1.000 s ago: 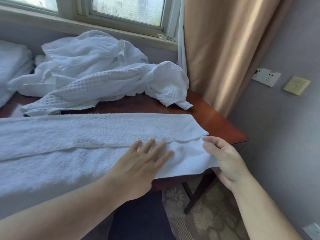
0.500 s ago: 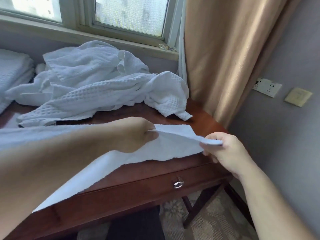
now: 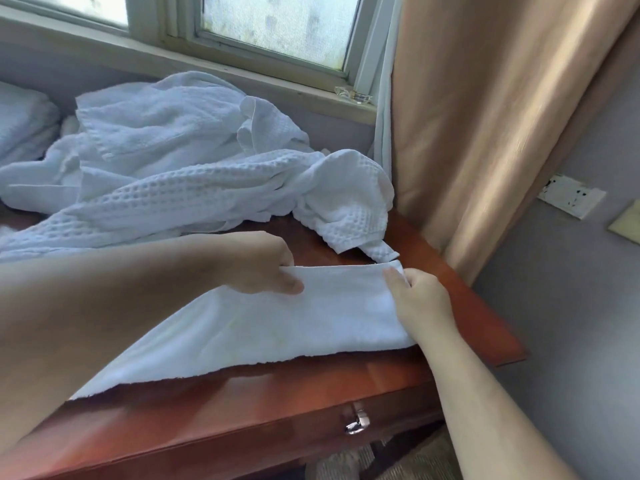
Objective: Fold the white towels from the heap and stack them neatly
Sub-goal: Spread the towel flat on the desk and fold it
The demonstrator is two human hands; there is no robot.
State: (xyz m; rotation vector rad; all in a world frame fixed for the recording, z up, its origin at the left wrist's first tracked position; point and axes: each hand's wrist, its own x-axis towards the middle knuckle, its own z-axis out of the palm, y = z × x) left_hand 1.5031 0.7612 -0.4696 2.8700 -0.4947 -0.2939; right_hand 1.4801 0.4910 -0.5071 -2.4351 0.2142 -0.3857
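While the whole room doesn't fit in view, the big stuff goes like this: one tan curtain (image 3: pixel 485 116) fills the upper right of the frame, top and bottom both cut off, and one window (image 3: pixel 277 26) sits at the upper middle, frosted so nothing outside reads. Below that is one reddish wooden table (image 3: pixel 242 393). Its left end runs out of the picture, and the person's left forearm covers a good chunk of the lower left.

At the back of the table, centre left, is the heap (image 3: pixel 173 174) of white towels. It's all crumpled together, so honestly I can't count them. There's some waffle weave and some plainer cloth in there.

In front of it, mid-frame, one white towel (image 3: pixel 294 327) lies over the tabletop, its left part hidden behind that forearm. Two hands are on it. The left hand (image 3: pixel 259 268), dead centre, pinches the towel's far edge between thumb and fingers. The right hand (image 3: pixel 422 299), just right of centre, has its fingers curled round the far right corner, with the fingertips tucked into the cloth where I can't see them.

Far left, a folded white stack (image 3: pixel 24 123) is mostly cut off, so there's no counting that either.

Small stuff: one wall socket (image 3: pixel 571 199) and one yellowish plate (image 3: pixel 628 223) at the right edge, both blurry, and one metal drawer pull (image 3: pixel 357 422) at the bottom middle.
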